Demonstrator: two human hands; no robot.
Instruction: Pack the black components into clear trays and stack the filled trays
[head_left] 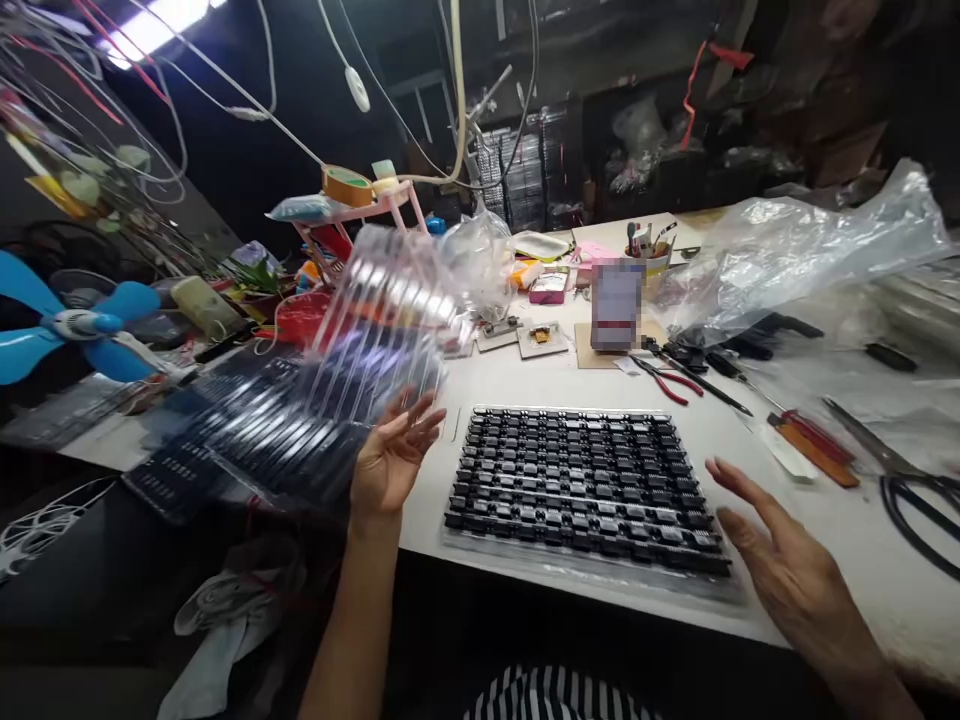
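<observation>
In front of me a clear plastic tray [517, 567] lies on the table, filled with rows of small black parts [585, 480]. My right hand [787, 565] is just off the tray's right edge, fingers stretched out, holding nothing. To the tray's left, my left hand [394, 455] is raised with its fingers spread and slightly curled. Right behind those fingers a ribbed clear plastic tray [382, 330] stands tilted and smeared by motion; whether the fingers touch it is unclear. Below it, a stack of dark-looking ribbed trays [247, 430] lies at the table's left.
A blue fan [75, 325] stands far left. Red-handled pliers [671, 385], a screwdriver [806, 430] and large scissors [900, 470] lie at the right. A clear plastic bag [810, 250] lies behind them. A phone-like object [616, 305] stands at the back; cables hang overhead.
</observation>
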